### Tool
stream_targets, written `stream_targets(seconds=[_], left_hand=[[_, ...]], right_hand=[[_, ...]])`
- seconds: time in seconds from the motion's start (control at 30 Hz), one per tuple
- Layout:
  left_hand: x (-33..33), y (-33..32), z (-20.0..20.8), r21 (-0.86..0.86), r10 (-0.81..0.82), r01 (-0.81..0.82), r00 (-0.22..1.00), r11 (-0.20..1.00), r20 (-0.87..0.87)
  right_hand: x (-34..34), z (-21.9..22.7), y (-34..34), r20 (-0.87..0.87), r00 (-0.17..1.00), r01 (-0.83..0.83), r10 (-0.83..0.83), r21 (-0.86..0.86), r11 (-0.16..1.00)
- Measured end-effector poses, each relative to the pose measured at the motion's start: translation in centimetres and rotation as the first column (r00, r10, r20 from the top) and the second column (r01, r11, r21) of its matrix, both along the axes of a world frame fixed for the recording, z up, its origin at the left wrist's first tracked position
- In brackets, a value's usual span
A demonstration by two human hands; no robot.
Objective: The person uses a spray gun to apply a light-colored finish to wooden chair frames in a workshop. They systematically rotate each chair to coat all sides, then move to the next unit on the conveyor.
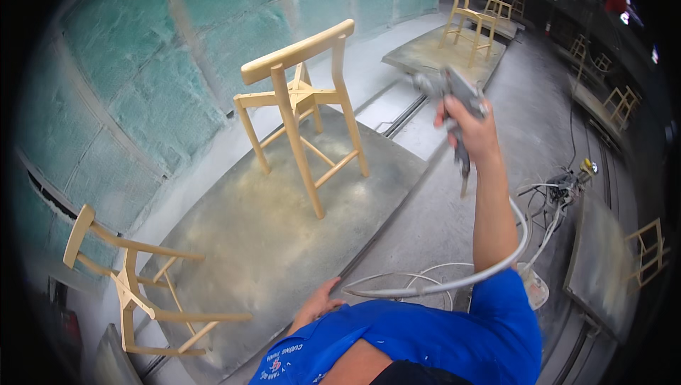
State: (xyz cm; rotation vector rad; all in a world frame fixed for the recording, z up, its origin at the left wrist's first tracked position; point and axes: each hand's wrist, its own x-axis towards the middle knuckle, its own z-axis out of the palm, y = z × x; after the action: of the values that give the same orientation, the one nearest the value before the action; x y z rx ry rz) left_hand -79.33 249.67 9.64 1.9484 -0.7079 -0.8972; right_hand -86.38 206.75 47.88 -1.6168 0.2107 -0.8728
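A grey spray gun [454, 93] is raised in my right hand [474, 126], whose fingers wrap round its grip; the gun's front end is slightly blurred. The gun points left, toward a bare wooden chair frame [289, 105] standing upright on a large grey board [284, 243]. Down by the board's near right edge, my left hand [319, 305] is empty, its fingers stretched out; I cannot tell whether it touches the board. A second wooden chair frame [128, 282] lies tipped over at the board's left end, legs pointing right.
A pale hose [425, 289] loops past my right arm. Teal filter panels [128, 52] line the left wall. Farther off, another board [418, 52] bears a chair frame [472, 23]. Tangled hoses and fittings [564, 186] stand at right, beside a board [599, 264] with another frame [647, 252].
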Motion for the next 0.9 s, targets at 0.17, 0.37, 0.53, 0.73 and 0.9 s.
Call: stream_targets(seconds=[0.17,0.37,0.53,0.73,0.9], left_hand=[[10.3,2.6,1.2,0.44,-0.151,0.069,0.976,0.896,0.156],[32.2,-2.0,7.6,0.31,0.095,-0.318,0.818,0.896,0.567],[52.7,-10.0,14.6,0.04,0.148,-0.439,0.385,0.897,0.911],[68.0,-16.9,19.3,0.191,-0.096,-0.491,0.212,0.85,0.973],[71.5,-18.4,21.1,0.576,-0.412,-0.457,0.414,0.678,0.812]], right_hand=[[-3.5,-7.0,1.6,-0.039,0.999,-0.027,0.033,0.15,0.988],[-3.9,-12.9,-0.1,-0.312,0.929,0.271,-0.197,0.215,0.938],[-4.3,-14.3,-0.1,-0.472,0.802,0.468,-0.366,0.116,0.876],[-4.0,-14.7,2.2,-0.532,0.742,0.57,-0.408,0.18,0.802],[-3.0,-14.6,3.8,-0.531,0.764,0.572,-0.366,0.295,0.765]])
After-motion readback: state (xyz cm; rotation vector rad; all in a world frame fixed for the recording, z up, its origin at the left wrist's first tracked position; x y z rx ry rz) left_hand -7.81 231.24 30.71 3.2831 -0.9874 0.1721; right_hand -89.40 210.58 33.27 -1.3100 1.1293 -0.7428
